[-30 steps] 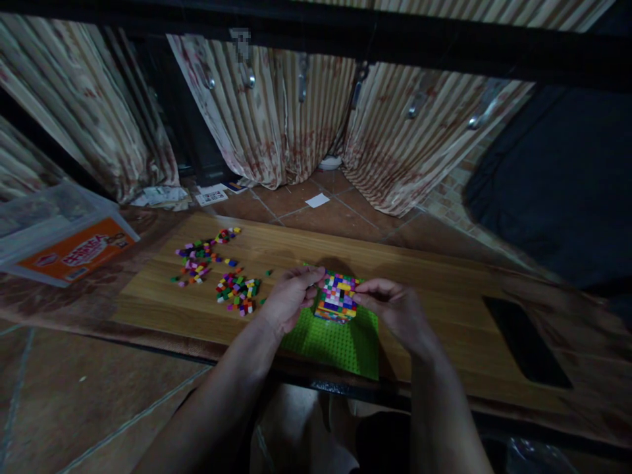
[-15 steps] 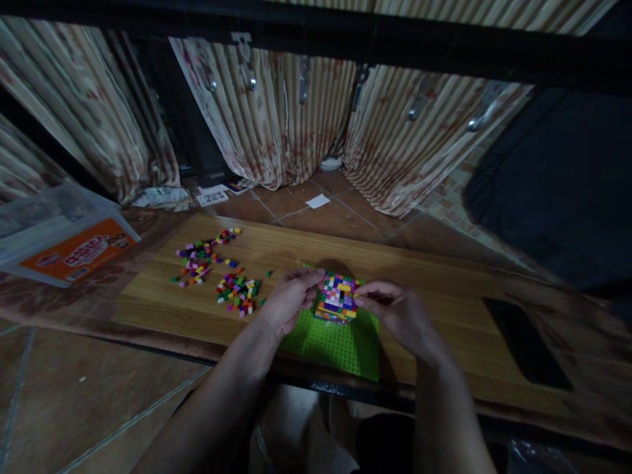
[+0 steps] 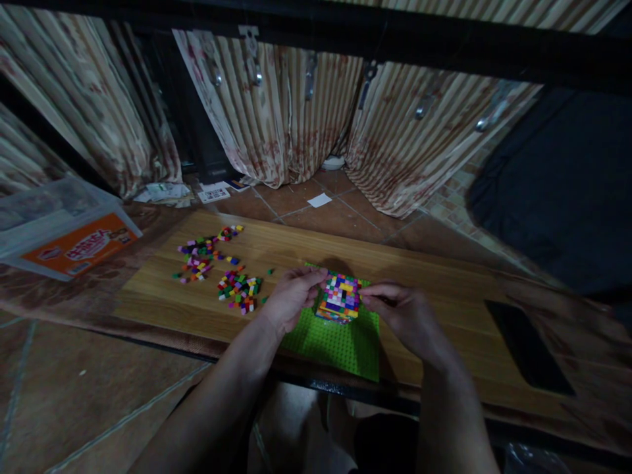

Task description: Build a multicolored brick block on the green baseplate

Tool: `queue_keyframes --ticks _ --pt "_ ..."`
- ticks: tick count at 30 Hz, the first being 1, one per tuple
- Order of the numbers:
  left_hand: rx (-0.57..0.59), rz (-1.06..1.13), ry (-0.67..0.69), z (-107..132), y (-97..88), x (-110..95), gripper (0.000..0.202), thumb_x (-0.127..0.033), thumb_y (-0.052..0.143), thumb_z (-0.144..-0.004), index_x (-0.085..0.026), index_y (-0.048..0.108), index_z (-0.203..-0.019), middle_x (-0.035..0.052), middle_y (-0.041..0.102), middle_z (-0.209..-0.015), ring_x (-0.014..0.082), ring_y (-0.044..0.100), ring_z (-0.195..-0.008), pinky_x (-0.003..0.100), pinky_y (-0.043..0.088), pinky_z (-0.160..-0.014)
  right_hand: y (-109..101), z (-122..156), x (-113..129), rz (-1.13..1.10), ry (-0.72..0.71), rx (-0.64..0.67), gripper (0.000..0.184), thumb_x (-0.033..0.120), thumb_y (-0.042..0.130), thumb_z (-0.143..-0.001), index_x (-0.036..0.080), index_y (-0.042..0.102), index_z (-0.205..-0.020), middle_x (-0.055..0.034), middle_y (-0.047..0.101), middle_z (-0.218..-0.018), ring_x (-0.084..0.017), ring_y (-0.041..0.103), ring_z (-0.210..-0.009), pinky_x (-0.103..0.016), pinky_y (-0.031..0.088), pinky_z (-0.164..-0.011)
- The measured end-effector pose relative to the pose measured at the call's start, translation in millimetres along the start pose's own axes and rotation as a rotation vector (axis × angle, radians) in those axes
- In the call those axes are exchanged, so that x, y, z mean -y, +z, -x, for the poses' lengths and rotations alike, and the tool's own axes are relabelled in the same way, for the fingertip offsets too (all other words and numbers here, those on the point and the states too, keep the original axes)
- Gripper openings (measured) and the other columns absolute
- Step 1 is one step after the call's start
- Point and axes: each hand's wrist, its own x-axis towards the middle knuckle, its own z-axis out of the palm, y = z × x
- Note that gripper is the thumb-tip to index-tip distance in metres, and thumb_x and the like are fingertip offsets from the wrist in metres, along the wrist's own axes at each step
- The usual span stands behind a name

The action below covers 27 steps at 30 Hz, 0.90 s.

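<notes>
Orange label (image 3: 81,250) on a plastic box (image 3: 59,224) — white characters (image 3: 89,245), illegible — and a QR code (image 3: 214,195) on paper (image 3: 213,187).

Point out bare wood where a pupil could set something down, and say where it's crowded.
A wide bare patch of board lies between the right hand and the black slab; a narrower strip runs behind the green plate. It's crowded left of the left hand, where bricks lie scattered, and around the block between the hands.
</notes>
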Motion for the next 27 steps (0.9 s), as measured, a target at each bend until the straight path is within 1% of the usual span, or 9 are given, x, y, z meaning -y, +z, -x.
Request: queue_keyframes --ticks 3,7,11,17,23,27 --pt "0.003 -0.003 -0.001 0 0.2 -1 0.019 -0.025 0.072 -0.07 -0.011 0.06 -0.069 -0.0003 0.052 -0.064 0.0006 0.03 -0.043 0.02 0.009 -0.04 1 0 -2 -0.049 0.012 0.006 0.012 0.03 0.069 -0.074 0.024 0.075 -0.083 -0.0031 0.073 -0.086 -0.018 0.067 -0.08 -0.033 0.052 -0.074" --pt "-0.006 -0.012 0.0 1 0.1 -2 0.022 -0.027 0.075 -0.066 -0.011 0.06 -0.067 -0.0006 0.053 -0.063 0.0011 0.031 -0.044 0.021 0.009 -0.04 4 -1 -6 -0.138 0.053 -0.026 0.015 0.03 0.073 -0.069 0.021 0.072 -0.082 -0.0033 0.074 -0.082 -0.019 0.068 -0.077 -0.034 0.053 -0.075" --pt "-0.014 -0.019 0.002 1 -0.3 -2 0.022 -0.028 0.076 -0.065 -0.011 0.061 -0.068 -0.0008 0.053 -0.062 0.001 0.03 -0.043 0.021 0.01 -0.04 8 -3 -4 -0.069 0.018 -0.061 0.016 0.029 0.071 -0.07 0.02 0.07 -0.083 -0.0044 0.072 -0.083 -0.019 0.067 -0.076 -0.034 0.052 -0.073" --pt "-0.007 -0.012 0.006 1 -0.9 -2 0.021 -0.027 0.074 -0.067 -0.011 0.061 -0.069 -0.0003 0.053 -0.063 0.0014 0.031 -0.044 0.021 0.01 -0.041 11 -2 1 0.016 0.003 -0.032 0.02 0.03 0.067 -0.074 0.02 0.068 -0.092 -0.0043 0.069 -0.082 -0.018 0.065 -0.074 -0.033 0.051 -0.069" --pt "-0.004 -0.019 0.011 1 -0.9 -3 0.022 -0.028 0.075 -0.066 -0.011 0.061 -0.068 -0.0008 0.051 -0.063 0.0015 0.03 -0.044 0.021 0.009 -0.041 7 -3 -4 0.027 0.047 0.003 0.021 0.03 0.069 -0.071 0.02 0.067 -0.089 -0.0045 0.069 -0.08 -0.018 0.065 -0.074 -0.034 0.051 -0.07" --pt "-0.002 -0.025 0.016 2 -1.0 -3 0.02 -0.027 0.073 -0.069 -0.012 0.06 -0.068 -0.0013 0.051 -0.063 0.0015 0.03 -0.044 0.022 0.01 -0.041 5 -2 -6 0.001 0.074 0.003 0.019 0.029 0.071 -0.069 0.02 0.068 -0.085 -0.0049 0.07 -0.08 -0.019 0.065 -0.074 -0.035 0.052 -0.072"
